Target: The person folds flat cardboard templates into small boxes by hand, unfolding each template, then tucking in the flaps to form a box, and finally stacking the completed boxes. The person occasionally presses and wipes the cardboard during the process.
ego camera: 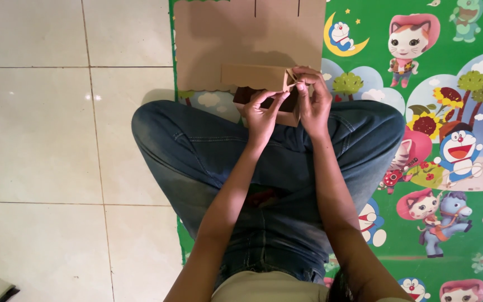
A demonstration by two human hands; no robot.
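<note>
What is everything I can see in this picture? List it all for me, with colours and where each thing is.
small cardboard box: one, brown, partly folded, held over the knees between both hands
flat cardboard sheet: one, brown, lying on the mat beyond the box
play mat: one, green with cartoon animals and trees, under the seated person and to the right
floor tiles: several, off-white, on the left
dark object: one, black, bottom left corner, too cut off to identify
jeans: one pair, blue, on the crossed legs
left hand: one, gripping the box's near edge
right hand: one, pinching a flap of the box

Two hands (261,114) (312,100), one small cardboard box (264,89), one flat cardboard sheet (241,39).
</note>
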